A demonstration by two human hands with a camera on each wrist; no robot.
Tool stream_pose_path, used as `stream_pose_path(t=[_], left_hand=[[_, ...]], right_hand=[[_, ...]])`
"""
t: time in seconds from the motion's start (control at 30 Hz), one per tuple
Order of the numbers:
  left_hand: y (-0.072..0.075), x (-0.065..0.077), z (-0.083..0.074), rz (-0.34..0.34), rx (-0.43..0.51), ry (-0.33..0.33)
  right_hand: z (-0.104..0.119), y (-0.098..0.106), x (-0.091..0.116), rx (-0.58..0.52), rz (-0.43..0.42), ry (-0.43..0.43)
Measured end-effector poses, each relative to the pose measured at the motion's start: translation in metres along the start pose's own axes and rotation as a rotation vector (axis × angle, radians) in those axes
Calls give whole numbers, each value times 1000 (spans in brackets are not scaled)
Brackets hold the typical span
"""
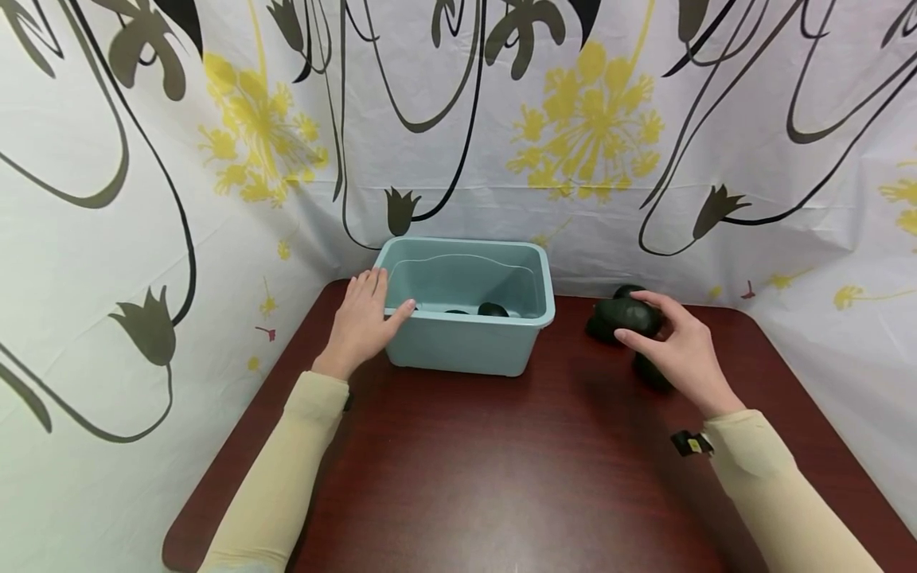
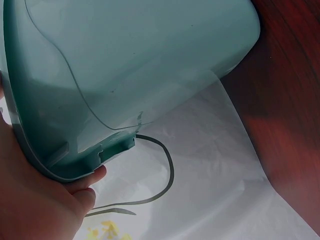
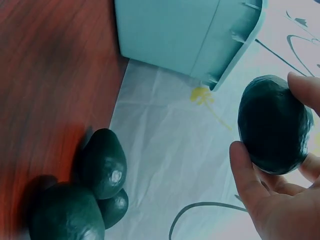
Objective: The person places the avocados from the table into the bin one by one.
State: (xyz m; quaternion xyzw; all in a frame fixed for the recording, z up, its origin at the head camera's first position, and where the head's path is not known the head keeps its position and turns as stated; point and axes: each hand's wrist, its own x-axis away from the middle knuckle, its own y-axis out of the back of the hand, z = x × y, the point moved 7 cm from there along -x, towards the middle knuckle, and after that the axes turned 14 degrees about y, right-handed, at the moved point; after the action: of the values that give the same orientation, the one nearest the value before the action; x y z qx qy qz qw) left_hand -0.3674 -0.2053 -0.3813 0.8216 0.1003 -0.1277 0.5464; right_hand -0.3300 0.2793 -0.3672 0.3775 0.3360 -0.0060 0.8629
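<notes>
My right hand (image 1: 684, 354) pinches a dark green avocado (image 1: 630, 316) between thumb and fingers, above the right side of the table. In the right wrist view the held avocado (image 3: 274, 125) is clear of the surface. Beneath it lie several more avocados, among them a near one (image 1: 652, 372). At the corner of a light blue plastic bin (image 1: 466, 346), my left hand (image 1: 361, 318) grips the rim; the left wrist view shows fingertips (image 2: 95, 177) curled under the rim. Inside the bin an avocado (image 1: 493, 309) shows, with others mostly hidden behind the front wall.
The bin stands at the back of a dark red-brown table (image 1: 458, 461). A white cloth (image 1: 444, 159) with yellow and grey flower prints hangs behind and along the sides. Three avocados (image 3: 103, 165) sit close together on the table's right side.
</notes>
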Motion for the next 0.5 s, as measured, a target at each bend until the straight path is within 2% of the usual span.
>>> stream_pose_path(t=[0.5], left_hand=[[0, 0, -1, 1, -1, 2]], right_hand=[[11, -5, -14, -27, -51, 32]])
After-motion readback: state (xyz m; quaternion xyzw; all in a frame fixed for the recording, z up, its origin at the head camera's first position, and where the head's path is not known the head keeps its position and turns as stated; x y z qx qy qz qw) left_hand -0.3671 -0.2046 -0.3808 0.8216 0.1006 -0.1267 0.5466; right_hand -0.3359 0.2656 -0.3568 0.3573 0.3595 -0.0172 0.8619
